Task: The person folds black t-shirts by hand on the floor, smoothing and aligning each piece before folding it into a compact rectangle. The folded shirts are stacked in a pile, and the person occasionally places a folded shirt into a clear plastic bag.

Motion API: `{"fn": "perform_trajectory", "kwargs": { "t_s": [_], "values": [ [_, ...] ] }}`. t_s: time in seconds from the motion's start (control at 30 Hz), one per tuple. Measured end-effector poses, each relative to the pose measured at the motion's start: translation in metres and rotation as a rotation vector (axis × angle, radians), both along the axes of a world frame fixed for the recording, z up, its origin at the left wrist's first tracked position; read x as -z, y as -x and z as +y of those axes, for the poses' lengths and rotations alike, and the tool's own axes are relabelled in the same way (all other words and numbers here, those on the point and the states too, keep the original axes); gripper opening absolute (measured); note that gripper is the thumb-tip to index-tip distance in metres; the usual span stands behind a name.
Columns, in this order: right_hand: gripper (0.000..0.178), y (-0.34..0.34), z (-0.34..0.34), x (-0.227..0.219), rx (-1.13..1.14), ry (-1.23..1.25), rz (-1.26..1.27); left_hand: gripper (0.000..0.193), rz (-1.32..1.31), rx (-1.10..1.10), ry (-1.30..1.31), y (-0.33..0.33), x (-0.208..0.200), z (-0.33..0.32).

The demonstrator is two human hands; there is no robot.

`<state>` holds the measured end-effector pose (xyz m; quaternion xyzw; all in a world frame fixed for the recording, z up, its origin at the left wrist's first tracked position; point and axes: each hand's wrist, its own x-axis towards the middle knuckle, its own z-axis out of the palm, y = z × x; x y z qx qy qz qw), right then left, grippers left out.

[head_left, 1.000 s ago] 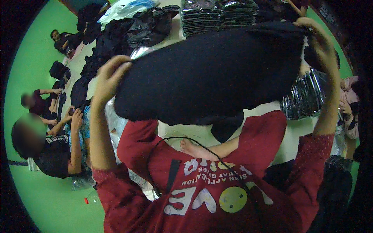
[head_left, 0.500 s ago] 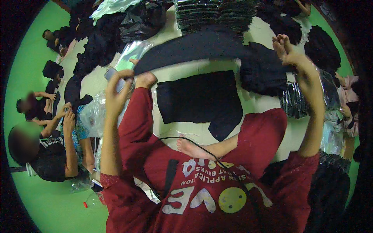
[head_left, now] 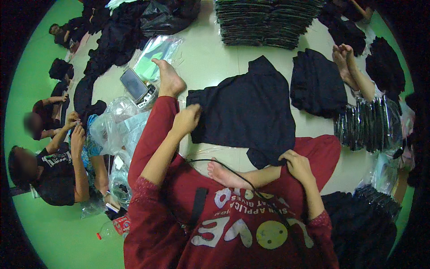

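Observation:
A black garment (head_left: 244,119), seemingly a long-sleeved shirt, lies spread on the pale floor between my bent legs. One sleeve points away from me, and the other sleeve (head_left: 264,160) comes down toward my right knee. My left hand (head_left: 188,120) is at the garment's left edge, its fingers closed on the cloth and slightly blurred. My right hand (head_left: 297,166) has its fingers curled at the near right corner, beside the sleeve, and appears to pinch the fabric. Whatever lies beneath the garment is hidden.
Folded black garments (head_left: 316,83) lie to the right. A stack of packed black garments (head_left: 268,22) stands ahead, another bagged stack (head_left: 369,125) at far right. On the left are a phone (head_left: 134,85), clear plastic bags (head_left: 118,112), and a seated person (head_left: 58,175) working with both hands.
The black cloth stretched between my raised hands has come down and now lies flat on the floor. Both hands have dropped toward me and moved closer together.

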<state>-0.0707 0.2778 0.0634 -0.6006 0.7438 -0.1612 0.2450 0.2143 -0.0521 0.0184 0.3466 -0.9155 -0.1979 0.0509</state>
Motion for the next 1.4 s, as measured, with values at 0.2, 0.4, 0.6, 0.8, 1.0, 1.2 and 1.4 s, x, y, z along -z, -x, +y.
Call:
{"fn": "perform_trajectory", "kwargs": {
  "t_s": [0.2,0.4,0.6,0.8,1.0,1.2,1.4],
  "values": [
    [0.025,-0.002,-0.006,-0.002,0.052,-0.076,-0.005,0.025,0.282,-0.127,-0.096,0.056,0.032,-0.060],
    [0.024,-0.007,-0.002,-0.001,0.087,-0.040,0.013,0.029,0.208,-0.060,-0.350,0.053,0.038,-0.104],
    [0.022,-0.007,-0.005,0.006,0.120,-0.044,0.015,0.043,0.087,-0.399,0.311,0.054,0.018,-0.058],
    [0.023,-0.012,-0.002,0.008,0.145,-0.054,0.051,0.072,-0.117,-0.157,0.176,0.093,0.048,0.052],
    [0.022,-0.011,-0.013,0.012,0.131,-0.095,0.075,0.075,-0.125,-0.151,0.280,0.116,0.053,0.023],
    [0.023,-0.002,-0.014,0.007,0.129,-0.052,0.006,0.050,0.313,0.368,-0.001,0.114,0.025,0.082],
    [0.028,0.014,-0.021,0.007,0.121,0.029,-0.185,0.042,0.313,0.578,-0.006,0.132,0.032,0.159]
  ]
}}
